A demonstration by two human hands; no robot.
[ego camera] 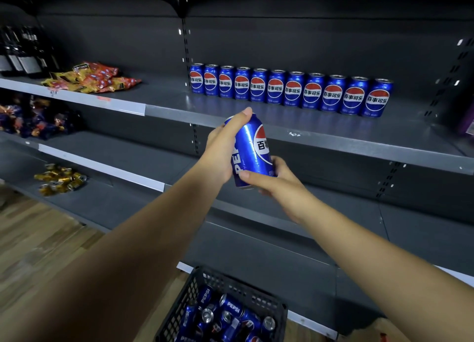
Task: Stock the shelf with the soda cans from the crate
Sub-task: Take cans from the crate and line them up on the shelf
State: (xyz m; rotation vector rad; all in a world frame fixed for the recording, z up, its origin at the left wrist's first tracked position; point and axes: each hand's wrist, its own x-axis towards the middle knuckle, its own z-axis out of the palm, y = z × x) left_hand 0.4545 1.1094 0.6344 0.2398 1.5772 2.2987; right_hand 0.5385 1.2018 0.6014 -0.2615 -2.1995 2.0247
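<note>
Two hands meet on one blue soda can, held in the air in front of the shelf's front edge. Your left hand wraps the can's left side, one fingertip reaching over the top rim. Your right hand clasps the base, thumb across the near face and fingers curled round the right side. Both hands are thus clamped on the can. It is tilted, top leaning slightly left, with its red, white and blue logo turned to the right.

Beyond and above it, the grey shelf carries a row of eleven matching cans. They stand upright with labels forward, close side by side and set back from the edge. The row runs from the shelf's middle out to the right.

Near you, at the bottom of the view, a black mesh crate stands on the wooden floor, just before the shelving's base. The loose cans within it lie jumbled, some on their sides and some end-up.

Far left, on the same shelf level, lie red and yellow snack packets, with dark bottles beyond them. One level down on the left sit dark blue packets. Lower again is a small heap of gold-coloured items, too blurred to identify.
</note>
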